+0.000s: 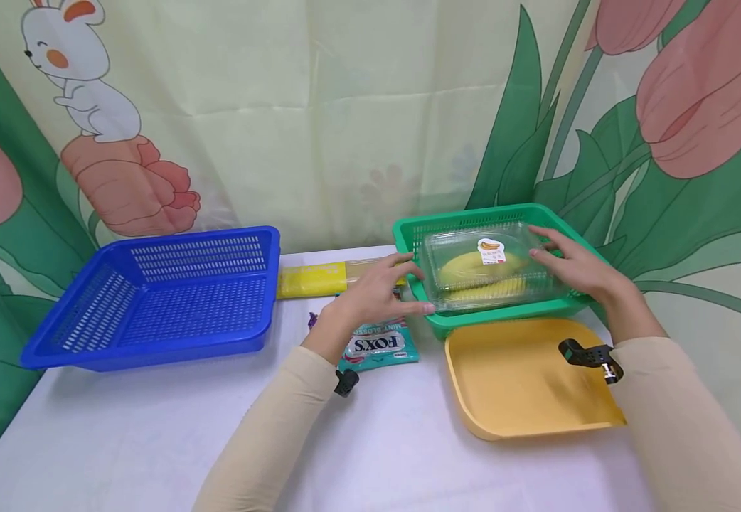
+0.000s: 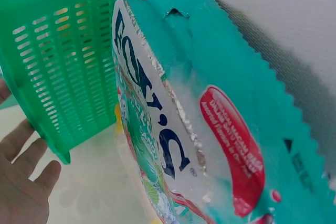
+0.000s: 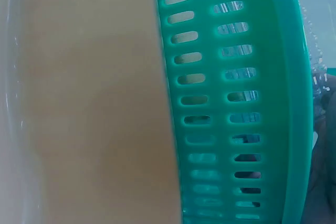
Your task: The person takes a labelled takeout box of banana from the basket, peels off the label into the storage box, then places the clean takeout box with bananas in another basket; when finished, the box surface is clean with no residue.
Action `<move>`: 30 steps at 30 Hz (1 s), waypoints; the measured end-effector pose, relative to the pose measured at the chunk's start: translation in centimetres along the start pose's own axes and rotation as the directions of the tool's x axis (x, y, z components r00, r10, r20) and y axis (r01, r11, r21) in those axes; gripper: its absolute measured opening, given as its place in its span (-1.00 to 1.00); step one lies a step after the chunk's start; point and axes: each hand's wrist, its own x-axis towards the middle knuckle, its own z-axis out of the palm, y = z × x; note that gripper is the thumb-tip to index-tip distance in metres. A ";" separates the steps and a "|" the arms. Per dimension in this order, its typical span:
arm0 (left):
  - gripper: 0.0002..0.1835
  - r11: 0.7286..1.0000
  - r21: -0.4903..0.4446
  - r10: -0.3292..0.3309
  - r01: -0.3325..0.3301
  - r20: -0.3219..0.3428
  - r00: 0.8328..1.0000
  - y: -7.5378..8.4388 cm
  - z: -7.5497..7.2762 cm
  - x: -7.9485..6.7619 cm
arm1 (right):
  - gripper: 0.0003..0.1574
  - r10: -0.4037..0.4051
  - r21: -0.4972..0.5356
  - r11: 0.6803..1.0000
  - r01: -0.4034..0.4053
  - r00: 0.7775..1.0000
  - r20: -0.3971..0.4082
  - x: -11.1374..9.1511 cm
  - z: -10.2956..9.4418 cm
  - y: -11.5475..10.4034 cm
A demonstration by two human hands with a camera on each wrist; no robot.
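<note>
Our left hand and right hand are apart, fingers loosely extended at opposite ends of a clear box. Yellow fruit lies inside the box, which sits in a green basket. On our desk stand a blue basket and a yellow tray.

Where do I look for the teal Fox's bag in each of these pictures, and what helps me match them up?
Head: the Fox's bag lies just below the centre, partly hidden by the left hand.
Left wrist: it looms large from the middle to the right.
Right wrist: not in it.
Shared landmark: the green basket with slotted walls, seen in all three.
</note>
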 end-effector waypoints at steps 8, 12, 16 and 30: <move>-0.38 0.998 0.053 0.021 -0.020 -0.016 1.000 -0.1 0.2 0.2 | -0.01 0.010 0.092 0.996 -0.009 1.000 -0.002 -0.5 -0.2 0.2; -0.37 0.998 0.060 0.031 -0.029 -0.024 0.999 -0.1 0.2 0.3 | -0.03 0.016 0.120 0.993 -0.015 1.000 -0.008 -0.8 -0.4 0.4; -0.36 0.998 0.060 0.009 -0.008 -0.016 1.000 -0.1 0.2 0.2 | -0.08 0.012 0.180 0.984 -0.007 1.000 -0.029 -0.8 -0.4 0.1; -0.33 0.999 0.024 -0.023 0.023 -0.013 1.000 -0.2 0.5 -0.1 | -0.26 0.076 0.228 0.973 -0.046 0.989 -0.124 -2.6 -1.0 0.2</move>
